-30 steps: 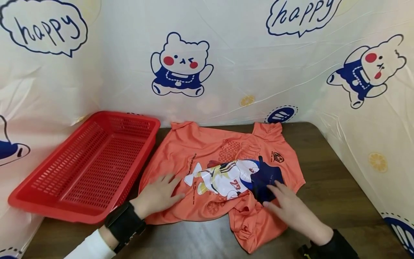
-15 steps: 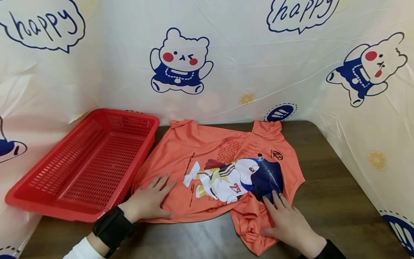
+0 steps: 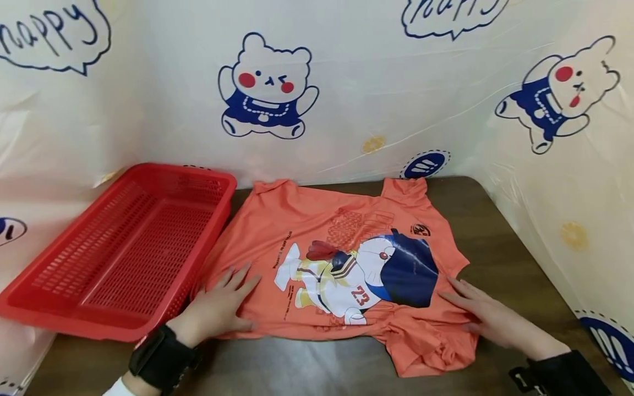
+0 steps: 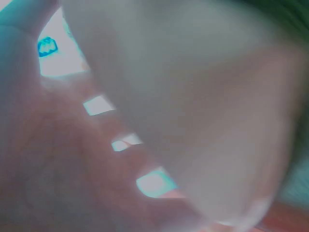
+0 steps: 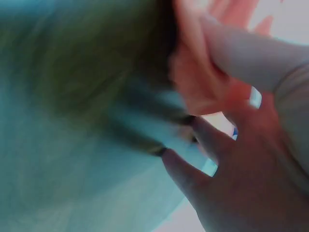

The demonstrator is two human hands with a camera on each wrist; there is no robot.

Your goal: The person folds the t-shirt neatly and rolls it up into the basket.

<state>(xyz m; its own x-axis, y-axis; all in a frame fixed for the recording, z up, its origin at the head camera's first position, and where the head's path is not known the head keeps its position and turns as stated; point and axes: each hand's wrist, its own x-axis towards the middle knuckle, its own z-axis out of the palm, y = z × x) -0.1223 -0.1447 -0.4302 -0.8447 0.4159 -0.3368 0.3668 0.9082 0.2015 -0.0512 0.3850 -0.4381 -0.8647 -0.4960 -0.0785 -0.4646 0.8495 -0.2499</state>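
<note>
An orange T-shirt lies sideways on the table, its neck end toward the right and its hem toward the left. A cartoon figure in a blue cap and white jersey is printed on it. My left hand rests on the hem end with fingers spread. The near sleeve is bunched and wrinkled. At the neck end, my right hand touches the cloth with extended fingers. In the right wrist view, the thumb lies against the orange fabric while other fingertips reach down to the table. The left wrist view is mostly blurred skin.
A red perforated plastic basket stands left of the shirt, close to the left forearm. The dark wood table ends at a white curtain with bear prints, which encloses the back and both sides.
My right hand has shifted to the right, and the near sleeve has moved right with it. The printed figure lies flatter. My left hand has slid slightly left along the hem.
</note>
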